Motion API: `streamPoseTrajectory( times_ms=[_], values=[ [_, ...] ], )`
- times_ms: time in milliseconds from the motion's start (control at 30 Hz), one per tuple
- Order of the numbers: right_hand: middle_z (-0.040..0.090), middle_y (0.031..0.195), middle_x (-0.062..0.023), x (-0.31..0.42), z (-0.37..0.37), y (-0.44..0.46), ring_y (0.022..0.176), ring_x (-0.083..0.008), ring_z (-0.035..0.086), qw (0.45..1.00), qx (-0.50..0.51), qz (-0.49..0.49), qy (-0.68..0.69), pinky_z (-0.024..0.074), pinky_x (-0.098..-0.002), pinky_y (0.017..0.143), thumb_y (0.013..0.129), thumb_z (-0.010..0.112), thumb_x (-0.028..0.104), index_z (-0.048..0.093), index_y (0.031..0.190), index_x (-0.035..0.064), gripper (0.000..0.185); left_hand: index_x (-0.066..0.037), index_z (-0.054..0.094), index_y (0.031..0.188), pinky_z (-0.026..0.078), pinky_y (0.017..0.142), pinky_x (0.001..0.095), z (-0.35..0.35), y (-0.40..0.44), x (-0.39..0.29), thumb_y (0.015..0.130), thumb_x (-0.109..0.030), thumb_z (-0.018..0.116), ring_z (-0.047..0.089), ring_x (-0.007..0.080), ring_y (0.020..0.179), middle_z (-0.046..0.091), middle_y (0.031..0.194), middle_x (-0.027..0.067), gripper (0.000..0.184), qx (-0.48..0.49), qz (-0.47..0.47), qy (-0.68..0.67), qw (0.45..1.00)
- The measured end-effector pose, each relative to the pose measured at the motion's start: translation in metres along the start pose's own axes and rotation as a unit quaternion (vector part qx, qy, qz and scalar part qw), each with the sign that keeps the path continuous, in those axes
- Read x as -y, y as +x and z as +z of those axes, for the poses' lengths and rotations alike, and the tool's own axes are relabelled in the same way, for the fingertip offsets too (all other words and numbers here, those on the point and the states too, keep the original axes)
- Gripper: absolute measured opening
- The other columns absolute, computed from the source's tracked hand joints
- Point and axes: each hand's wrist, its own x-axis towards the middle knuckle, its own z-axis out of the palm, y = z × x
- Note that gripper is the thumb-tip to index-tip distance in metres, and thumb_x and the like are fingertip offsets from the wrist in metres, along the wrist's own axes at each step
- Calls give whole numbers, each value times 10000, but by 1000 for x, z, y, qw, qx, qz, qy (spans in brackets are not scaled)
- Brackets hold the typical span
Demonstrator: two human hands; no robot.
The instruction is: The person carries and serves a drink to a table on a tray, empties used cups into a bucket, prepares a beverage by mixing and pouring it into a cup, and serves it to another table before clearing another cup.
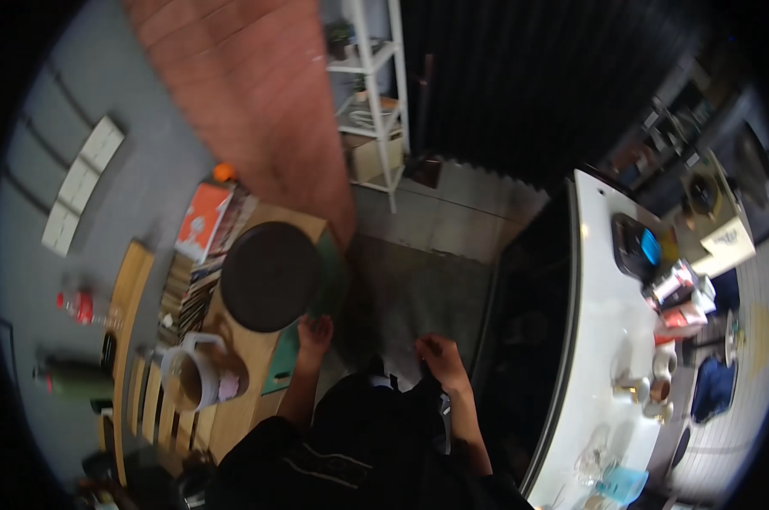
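My left hand (315, 332) is beside the wooden bench, close to the lower right rim of a dark round tray (270, 276). Its fingers are loosely bent and apart, and I see nothing in them. Over the dark floor between bench and counter hangs my right hand (441, 360), half curled with fingers a little apart, and no object shows in it. A green mat (281, 361) lies partly under the tray at the bench edge. On the bench to the left stands a clear jug (186, 378) with brownish contents.
Books (204, 219) are stacked behind the tray. A bottle with a red cap (83, 306) lies further left. Along my right runs a white counter (610, 331) with a black scale (637, 246), cups (661, 387) and a blue container (622, 484). White shelves (372, 110) stand ahead.
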Motion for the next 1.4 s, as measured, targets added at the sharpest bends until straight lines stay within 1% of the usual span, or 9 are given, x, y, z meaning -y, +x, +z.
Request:
streamPoseTrajectory(
  times_ms=[133, 200, 333, 400, 467, 600, 833, 1133, 1400],
  values=[
    [639, 723, -50, 10, 43, 17, 712, -113, 603, 999, 36, 24, 15, 471, -257, 682, 936, 597, 75, 651, 927, -49, 136, -170, 372, 1416, 441, 999, 427, -27, 25, -41, 854, -398, 649, 497, 304, 1191, 474, 1321, 97, 667, 6, 31, -1, 999],
    [638, 724, -47, 13, 53, 20, 711, -112, 602, 999, 37, 31, 18, 471, -254, 685, 938, 598, 80, 651, 927, -49, 139, -181, 384, 1415, 414, 1017, 413, -34, 43, -52, 875, -427, 631, 445, 297, 1245, 467, 1345, 62, 643, 140, 69, 34, 987],
    [636, 744, -42, 12, 53, 22, 710, -111, 597, 997, 37, 26, 58, 480, -252, 694, 938, 574, 49, 645, 928, -43, 116, -176, 396, 1413, 395, 1028, 395, -15, 43, -49, 893, -461, 635, 421, 265, 1263, 471, 1342, 35, 639, 168, 101, 35, 980],
    [638, 763, -46, 10, 46, 21, 714, -112, 596, 998, 24, 16, 57, 485, -255, 699, 940, 560, 32, 642, 929, -41, 111, -174, 435, 1384, 446, 961, 373, -2, 41, -41, 883, -438, 682, 468, 227, 1191, 507, 1291, 30, 618, 9, 101, -3, 995],
    [639, 805, -59, 10, 36, 18, 726, -113, 594, 995, 15, 22, 94, 493, -265, 701, 945, 529, 3, 635, 927, -41, 117, -152, 456, 1360, 473, 916, 357, 3, 47, -38, 880, -395, 699, 494, 215, 1138, 522, 1262, 38, 591, 35, 104, 21, 994],
    [641, 840, -73, 11, 7, 1, 735, -114, 593, 993, -52, 18, 107, 498, -272, 704, 945, 515, -14, 631, 936, -46, 121, -76, 523, 1261, 532, 808, 310, 44, 36, -29, 889, -255, 711, 563, 199, 961, 571, 1158, 71, 454, 167, 71, 19, 983],
    [632, 752, -63, -13, -58, -40, 712, -118, 601, 960, -239, 17, 147, 504, -262, 688, 926, 498, -24, 638, 900, -55, 146, -25, 553, 1196, 543, 810, 308, 127, -45, 54, 922, -169, 664, 596, 193, 960, 614, 1070, 81, 329, 235, -21, 25, 971],
    [613, 783, -58, -7, -137, -100, 741, -118, 575, 867, -462, -36, 181, 476, -268, 712, 1012, 517, 282, 629, 949, -37, 344, -65, 531, 1299, 425, 1039, 387, 155, -128, 157, 942, -119, 619, 536, 194, 1170, 588, 1244, 78, 371, 382, -159, 343, 843],
    [640, 950, -123, -18, -202, -149, 833, -181, 632, 731, -658, -31, 180, 527, -313, 757, 983, 555, 231, 591, 1111, -47, 307, -16, 453, 1359, 413, 1060, 434, 193, -133, 234, 962, -144, 595, 506, 224, 1214, 513, 1338, 84, 440, 499, -188, 423, 733]
  ],
)
